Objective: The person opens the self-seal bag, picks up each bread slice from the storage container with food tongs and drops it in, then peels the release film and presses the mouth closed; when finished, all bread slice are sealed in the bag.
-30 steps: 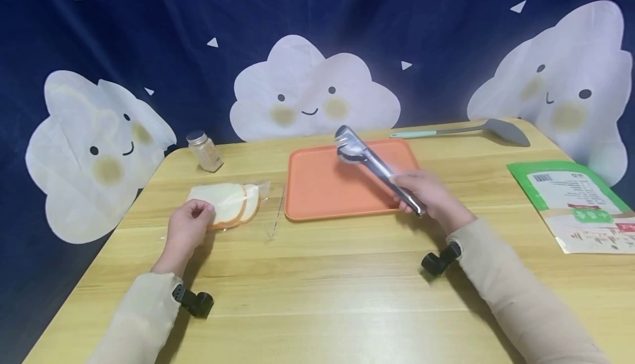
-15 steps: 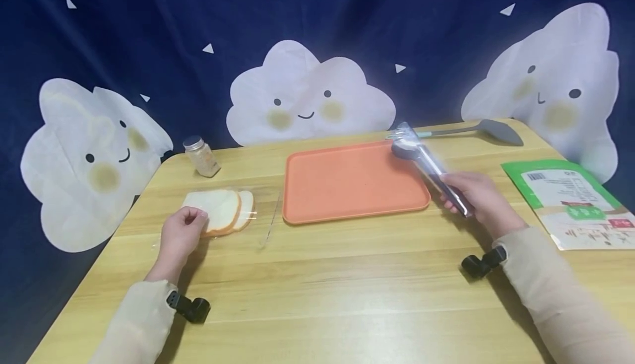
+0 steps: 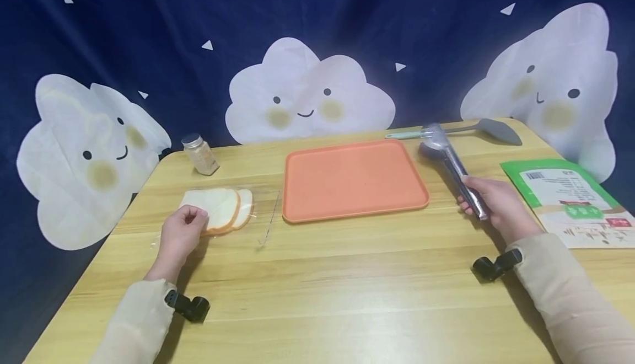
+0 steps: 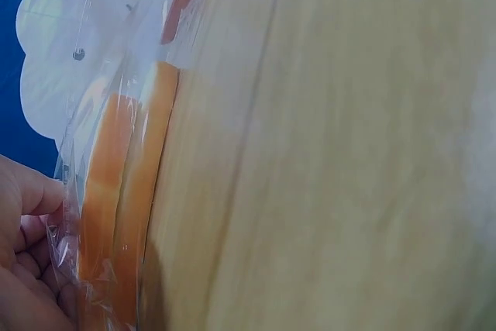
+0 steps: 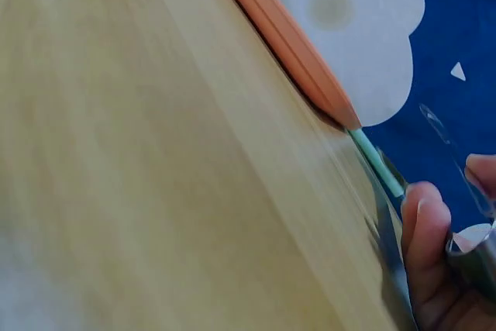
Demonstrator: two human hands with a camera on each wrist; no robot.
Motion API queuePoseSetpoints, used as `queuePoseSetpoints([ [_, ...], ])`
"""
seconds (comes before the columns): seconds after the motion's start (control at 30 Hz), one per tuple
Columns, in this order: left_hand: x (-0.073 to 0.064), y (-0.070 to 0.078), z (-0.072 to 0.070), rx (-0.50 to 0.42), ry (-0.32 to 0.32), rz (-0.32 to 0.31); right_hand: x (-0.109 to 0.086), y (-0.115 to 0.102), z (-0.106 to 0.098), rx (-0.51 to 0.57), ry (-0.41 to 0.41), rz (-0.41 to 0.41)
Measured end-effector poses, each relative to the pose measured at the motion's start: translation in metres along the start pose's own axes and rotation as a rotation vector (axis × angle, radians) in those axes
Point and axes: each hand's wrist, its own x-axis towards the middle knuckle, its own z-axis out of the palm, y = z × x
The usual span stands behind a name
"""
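At the left, my left hand [image 3: 179, 234] pinches the edge of a clear plastic bag [image 4: 128, 114] with bread slices [image 3: 218, 209] in it. Two orange-brown crusts [image 4: 106, 184] show side by side through the film in the left wrist view. My right hand [image 3: 501, 204] grips metal tongs [image 3: 453, 165] by the handle end, thumb on top and fingers curled beneath. Clear film covers the tongs. Their rounded head points away from me, overlapping the turner's handle in the head view. In the right wrist view, only the tongs' handle end shows near the fingers.
An orange tray [image 3: 354, 182] lies between the hands. Behind it is a turner [image 3: 498, 130] with a pale green handle. A small shaker jar [image 3: 200, 155] stands at the back left. A green and white pouch [image 3: 570, 209] lies at the right edge.
My right hand has carried the tongs rightward from over the tray to the table beside its right side. My left hand keeps its pinch on the bread bag.
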Motion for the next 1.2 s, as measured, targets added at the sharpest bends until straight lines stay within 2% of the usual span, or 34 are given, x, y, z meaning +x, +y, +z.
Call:
queuePoseSetpoints([
  [0.2, 0.001, 0.000, -0.002, 0.009, 0.007, 0.014, -0.003, -0.001, 0.000, -0.085, 0.146, -0.067],
  [0.53, -0.001, -0.001, -0.005, 0.017, 0.011, 0.006, -0.005, 0.001, 0.000, -0.170, 0.323, -0.082],
  [0.73, -0.002, -0.001, -0.003, 0.018, 0.020, 0.006, -0.005, 0.002, 0.001, -0.415, 0.440, -0.088],
  [1.0, -0.001, 0.002, -0.002, 0.010, 0.006, 0.006, -0.011, 0.005, 0.000, -0.688, 0.490, -0.065],
  [1.2, -0.001, 0.001, 0.000, 0.005, -0.010, 0.005, -0.012, 0.008, 0.001, -0.748, 0.505, -0.075],
])
